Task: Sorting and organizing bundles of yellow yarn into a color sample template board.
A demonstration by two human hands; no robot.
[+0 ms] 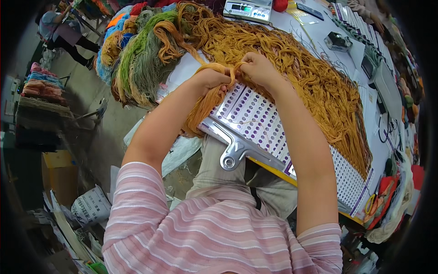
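Note:
A hank of orange yarn (pixel 204 109) hangs from my left hand (pixel 213 80), whose fingers are wrapped round it. Close beside it, my right hand (pixel 258 70) pinches the top of the same yarn, where a strand loops over. Under both hands lies a white card with rows of purple dots (pixel 258 112), held at its near edge by a large silver clip (pixel 235 153). Just beyond and to the right spreads a thick heap of golden-brown yarn (pixel 301 68). Part of what my fingers grip is hidden by the hands.
Green and grey hanks (pixel 148 59) drape over the table's left end. Further back sit a digital scale (pixel 247 11) and a phone (pixel 310 12). Yellow scissors (pixel 370 203) lie at the right edge. Another person (pixel 61 29) stands far left, near stacked yarn (pixel 43 86).

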